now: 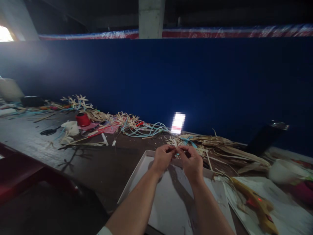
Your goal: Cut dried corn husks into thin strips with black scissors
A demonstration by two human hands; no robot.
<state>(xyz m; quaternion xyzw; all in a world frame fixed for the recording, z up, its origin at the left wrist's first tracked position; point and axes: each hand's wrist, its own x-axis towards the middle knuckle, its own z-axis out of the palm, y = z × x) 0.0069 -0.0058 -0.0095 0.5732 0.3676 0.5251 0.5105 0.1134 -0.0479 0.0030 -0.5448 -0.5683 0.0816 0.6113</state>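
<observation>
My left hand (162, 159) and my right hand (193, 162) meet above the far edge of a shallow white tray (137, 178). Both are closed in a pinch on a small pale straw piece with a light blue strand (177, 150) between the fingertips. The piece is mostly hidden by my fingers. Just beyond my hands lies a heap of dried straw and husk strips (220, 147) with blue ribbon in it.
A yellow glue gun (254, 204) lies on white paper at the right. Along the dark table to the left sit blue cords (144, 130), straw flowers (79, 102), a red pot (83, 119), a white cup (70, 127), scissors (49, 131). A blue wall stands behind.
</observation>
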